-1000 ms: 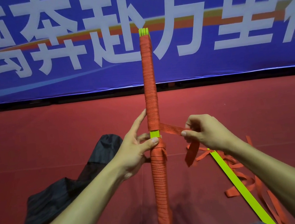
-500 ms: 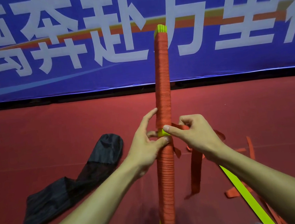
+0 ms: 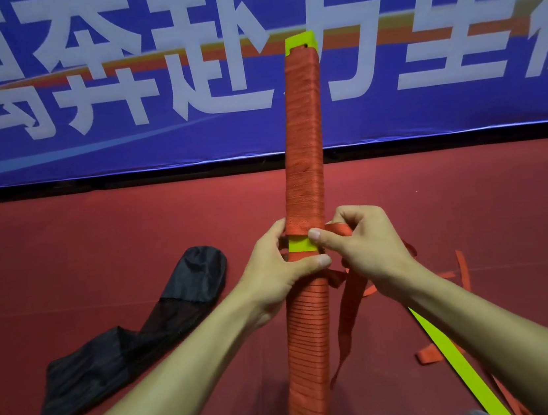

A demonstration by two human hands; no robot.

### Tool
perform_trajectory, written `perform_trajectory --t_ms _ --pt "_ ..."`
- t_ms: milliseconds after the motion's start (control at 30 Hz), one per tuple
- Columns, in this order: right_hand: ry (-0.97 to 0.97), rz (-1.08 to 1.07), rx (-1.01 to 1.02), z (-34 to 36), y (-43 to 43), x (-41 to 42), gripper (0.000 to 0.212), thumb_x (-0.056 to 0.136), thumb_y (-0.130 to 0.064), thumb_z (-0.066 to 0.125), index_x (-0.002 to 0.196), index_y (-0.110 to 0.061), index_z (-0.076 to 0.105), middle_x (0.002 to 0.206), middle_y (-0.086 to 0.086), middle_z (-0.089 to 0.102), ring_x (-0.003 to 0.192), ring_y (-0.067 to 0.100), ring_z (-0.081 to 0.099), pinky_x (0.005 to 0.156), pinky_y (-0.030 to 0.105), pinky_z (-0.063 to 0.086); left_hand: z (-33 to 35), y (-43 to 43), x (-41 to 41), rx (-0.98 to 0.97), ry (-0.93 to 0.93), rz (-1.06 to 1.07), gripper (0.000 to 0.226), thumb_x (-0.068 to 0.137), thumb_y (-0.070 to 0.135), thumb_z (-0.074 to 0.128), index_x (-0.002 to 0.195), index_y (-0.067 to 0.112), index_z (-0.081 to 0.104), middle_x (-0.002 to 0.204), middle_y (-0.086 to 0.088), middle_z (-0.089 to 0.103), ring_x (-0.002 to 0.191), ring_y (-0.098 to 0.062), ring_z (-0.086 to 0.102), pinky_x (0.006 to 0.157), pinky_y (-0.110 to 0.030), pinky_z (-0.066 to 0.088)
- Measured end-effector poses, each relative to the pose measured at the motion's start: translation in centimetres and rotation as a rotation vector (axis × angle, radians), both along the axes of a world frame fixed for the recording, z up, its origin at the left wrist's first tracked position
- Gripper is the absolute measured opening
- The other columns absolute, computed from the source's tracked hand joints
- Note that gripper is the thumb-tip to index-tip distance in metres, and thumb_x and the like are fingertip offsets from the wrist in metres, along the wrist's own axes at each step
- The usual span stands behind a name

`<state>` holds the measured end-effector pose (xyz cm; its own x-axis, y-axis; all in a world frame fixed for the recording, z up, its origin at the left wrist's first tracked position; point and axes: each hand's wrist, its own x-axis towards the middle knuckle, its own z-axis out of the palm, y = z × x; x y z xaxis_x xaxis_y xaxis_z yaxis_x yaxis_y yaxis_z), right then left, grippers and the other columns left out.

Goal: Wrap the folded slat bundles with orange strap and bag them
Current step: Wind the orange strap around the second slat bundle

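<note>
Gripping the near-upright slat bundle (image 3: 304,155) at its bare yellow gap, the left hand (image 3: 278,270) curls round it; the right hand (image 3: 369,250) pinches the orange strap (image 3: 339,230) just beside, seemingly taut. A black bag (image 3: 127,342) lies left on the red surface (image 3: 98,246).

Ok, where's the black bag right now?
In the head view the black bag lies on the red floor at lower left, left of the left hand and apart from the wrapped slat bundle.

Big blue fabric banner (image 3: 460,105) with white characters and an orange streak hangs behind; red carpeted floor (image 3: 96,229) spreads out below.
</note>
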<state>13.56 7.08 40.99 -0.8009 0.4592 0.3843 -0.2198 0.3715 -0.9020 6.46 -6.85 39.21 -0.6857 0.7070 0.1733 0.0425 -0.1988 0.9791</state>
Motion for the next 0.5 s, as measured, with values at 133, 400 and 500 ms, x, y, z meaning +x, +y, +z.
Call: perform_trajectory --t_ms 133,400,500 --pt "0.044 0.012 -0.061 0.4 0.5 0.4 0.048 0.081 -0.01 0.076 0.058 -0.014 0.035 0.053 0.002 0.036 0.046 0.015 0.033 0.046 0.027 0.034 -0.1 -1.2 -0.7 -0.03 -0.072 -0.186 0.082 0.072 -0.005 0.073 0.139 0.034 0.048 0.105 -0.009 0.06 0.066 -0.01 0.061 0.045 -0.016 0.04" --pt "0.058 0.101 -0.044 0.9 1.4 0.9 0.042 0.082 -0.014 0.076 0.062 -0.012 0.039 0.053 -0.003 0.041 0.047 0.01 0.034 0.044 0.023 0.036 -0.3 -2.6 -0.9 -0.025 -0.037 -0.481 0.105 0.078 -0.007 0.07 0.144 0.063 0.027 0.124 -0.035 0.049 0.12 -0.046 0.048 0.095 -0.051 0.037" --pt "0.028 0.044 0.065 0.7 1.7 1.0 0.04 0.081 -0.021 0.077 0.065 -0.007 0.044 0.056 -0.001 0.042 0.047 0.008 0.035 0.045 0.023 0.036 -0.4 -2.6 -0.9 -0.021 -0.051 -0.444 0.106 0.077 -0.006 0.073 0.142 0.065 0.028 0.124 -0.027 0.052 0.117 -0.043 0.048 0.09 -0.045 0.046"
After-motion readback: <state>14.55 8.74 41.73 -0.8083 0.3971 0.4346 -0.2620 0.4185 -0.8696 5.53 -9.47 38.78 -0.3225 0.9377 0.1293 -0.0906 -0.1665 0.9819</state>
